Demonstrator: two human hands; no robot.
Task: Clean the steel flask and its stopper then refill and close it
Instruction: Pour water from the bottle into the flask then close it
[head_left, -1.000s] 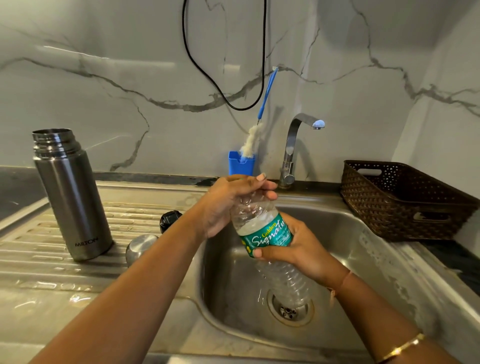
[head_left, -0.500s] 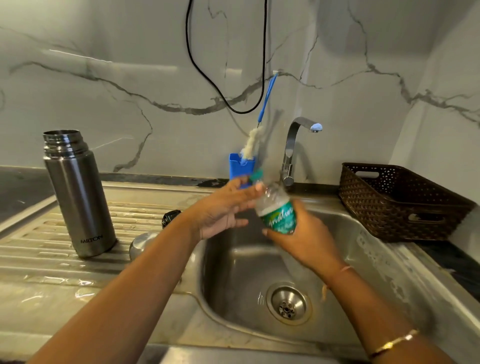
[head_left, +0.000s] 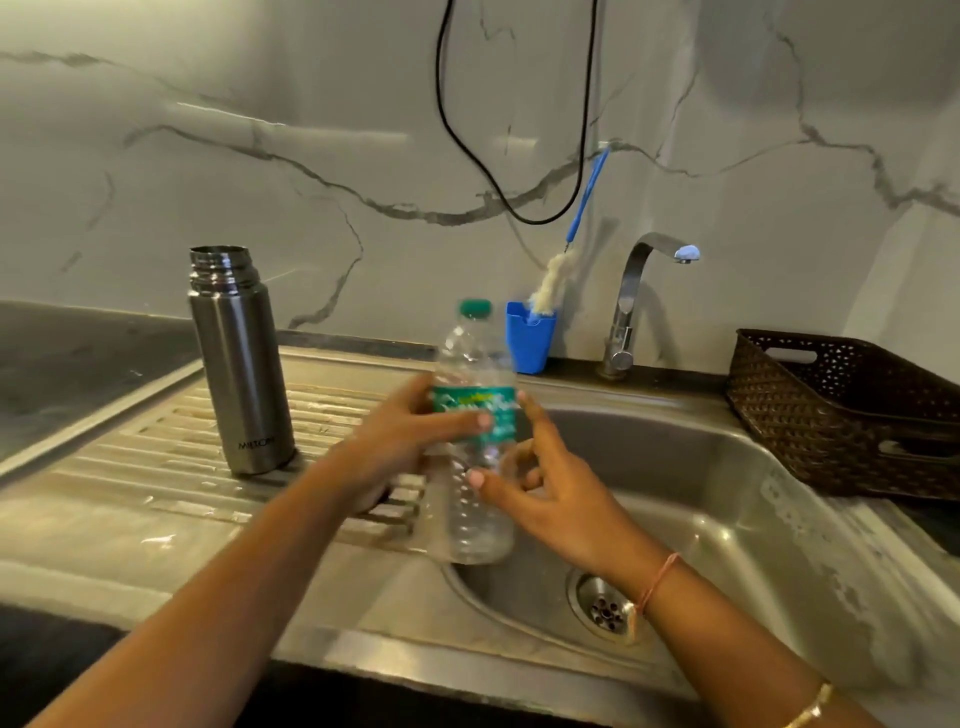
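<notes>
The steel flask (head_left: 240, 364) stands upright and uncapped on the ribbed drainboard (head_left: 156, 441) at the left. A clear plastic water bottle (head_left: 475, 467) with a green label and green cap is upright over the sink's left edge. My left hand (head_left: 410, 441) is wrapped around its middle. My right hand (head_left: 550, 483) is beside it on the right, fingers spread, fingertips just touching or barely off the bottle. The flask's stopper and cup are hidden behind my left arm.
The steel sink (head_left: 727, 519) with its drain (head_left: 602, 608) lies below my hands. A tap (head_left: 644, 301) stands at the back, with a blue holder (head_left: 530, 338) and bottle brush (head_left: 571, 249) left of it. A brown basket (head_left: 852, 415) sits at the right.
The bottle has gone from tilted over the sink to upright with its green cap on. It passed from my right hand into my left, and my right hand's fingers have spread apart.
</notes>
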